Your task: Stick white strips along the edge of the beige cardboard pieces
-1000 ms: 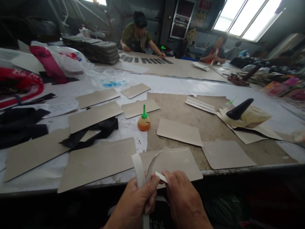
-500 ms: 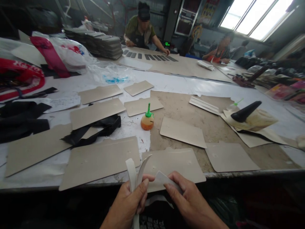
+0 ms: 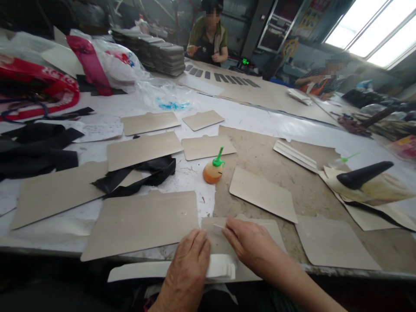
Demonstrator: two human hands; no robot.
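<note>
At the near edge of the table [image 3: 292, 125], the left hand [image 3: 190, 268] is lying flat, fingers together, pressing on a bundle of white strips [image 3: 156, 271]. Just beyond, the right hand [image 3: 250, 245] is pinching 1 thin white strip [image 3: 218, 225] against a grey card panel [image 3: 273, 229]. Farther back, an orange glue bottle [image 3: 212, 172] is standing upright.

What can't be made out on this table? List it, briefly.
Head view only:
- Middle of the white strips: covered by the left hand.
- Whether the right hand pinches or only touches the thin sliver on the beige card: too small to tell.
- The card's near edge: hidden by both hands and the strips.
- Writing on the paper sheet: too small.
</note>
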